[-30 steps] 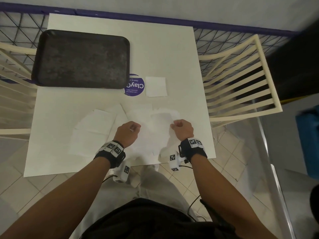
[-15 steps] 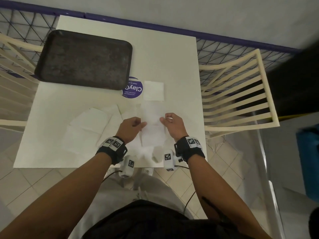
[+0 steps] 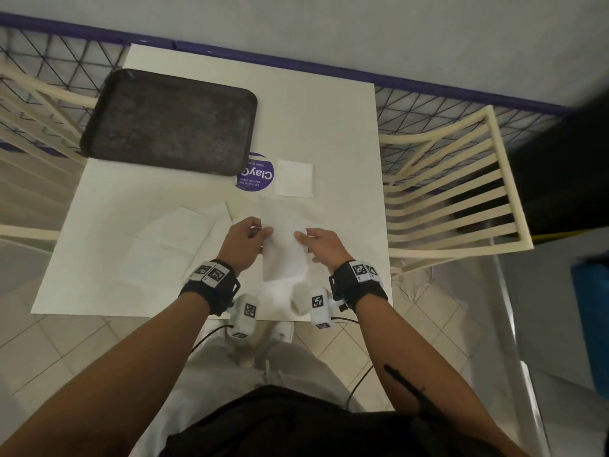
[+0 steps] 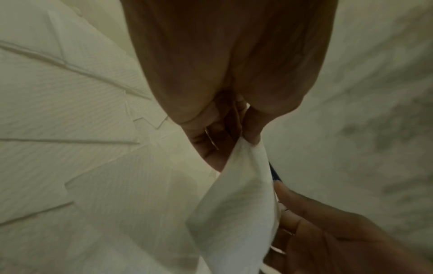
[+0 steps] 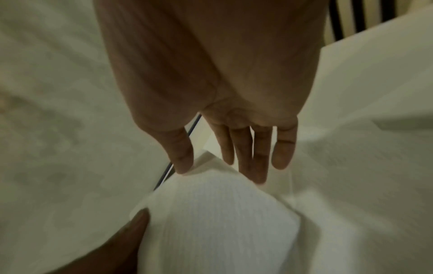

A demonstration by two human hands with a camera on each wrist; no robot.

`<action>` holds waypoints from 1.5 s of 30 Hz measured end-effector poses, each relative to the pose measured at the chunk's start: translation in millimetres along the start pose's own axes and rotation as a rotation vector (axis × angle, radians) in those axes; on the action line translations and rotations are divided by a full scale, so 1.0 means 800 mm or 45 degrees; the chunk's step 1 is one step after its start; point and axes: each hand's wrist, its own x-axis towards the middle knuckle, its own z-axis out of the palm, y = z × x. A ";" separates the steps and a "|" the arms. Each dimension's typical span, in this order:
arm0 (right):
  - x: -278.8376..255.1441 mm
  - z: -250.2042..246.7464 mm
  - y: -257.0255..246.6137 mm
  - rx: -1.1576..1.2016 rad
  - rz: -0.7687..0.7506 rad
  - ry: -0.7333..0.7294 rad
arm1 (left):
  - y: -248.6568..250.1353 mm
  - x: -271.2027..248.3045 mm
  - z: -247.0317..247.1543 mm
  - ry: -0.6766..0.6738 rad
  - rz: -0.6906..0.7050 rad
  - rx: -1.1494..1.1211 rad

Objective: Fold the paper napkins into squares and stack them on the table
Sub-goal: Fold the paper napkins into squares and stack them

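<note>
Two hands work one napkin [image 3: 283, 249] at the near middle of the worktop [image 3: 329, 120]. A second ago it was spread wide between clenched fists; it now hangs as a narrow folded strip. Left hand [image 3: 244, 240] pinches its left edge; right hand [image 3: 321, 244] has fingers [image 5: 255, 163] straight against its right side. Judged: first fold made, cross fold outstanding. One finished square [image 3: 294, 178] lies farther off, beside the purple sticker [image 3: 255, 174]. Loose napkins [image 3: 174, 239] at left overlap; their count is unclear. Both wrist views are blurred.
</note>
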 end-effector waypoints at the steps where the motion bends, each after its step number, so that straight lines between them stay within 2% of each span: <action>1: -0.002 0.000 -0.001 0.065 0.031 -0.025 | 0.001 -0.001 -0.003 -0.019 0.001 0.002; 5: -0.011 0.007 0.000 0.304 0.034 -0.002 | -0.002 0.002 -0.020 -0.079 0.017 0.020; 11: -0.020 0.017 -0.009 0.304 -0.108 0.132 | 0.001 0.002 -0.041 -0.147 0.016 -0.058; 14: -0.025 0.023 -0.013 0.338 -0.141 0.165 | 0.003 0.003 -0.047 -0.173 -0.043 -0.165; 20: -0.029 0.044 -0.022 0.402 -0.074 0.220 | 0.005 0.012 -0.059 -0.210 -0.025 -0.161; 25: -0.036 0.046 -0.035 0.585 -0.054 0.195 | 0.011 0.008 -0.064 -0.250 0.010 -0.122; 30: -0.030 0.046 -0.026 0.340 -0.205 0.243 | 0.014 0.008 -0.067 -0.269 -0.039 -0.152; 34: -0.027 0.046 -0.027 0.347 -0.260 0.259 | 0.008 0.013 -0.068 -0.193 -0.026 -0.133; 38: -0.025 0.047 -0.034 0.303 -0.286 0.249 | 0.000 0.020 -0.068 -0.109 0.033 0.031; 45: -0.020 0.065 -0.055 -0.162 -0.446 0.202 | 0.009 0.015 -0.066 -0.141 0.269 0.276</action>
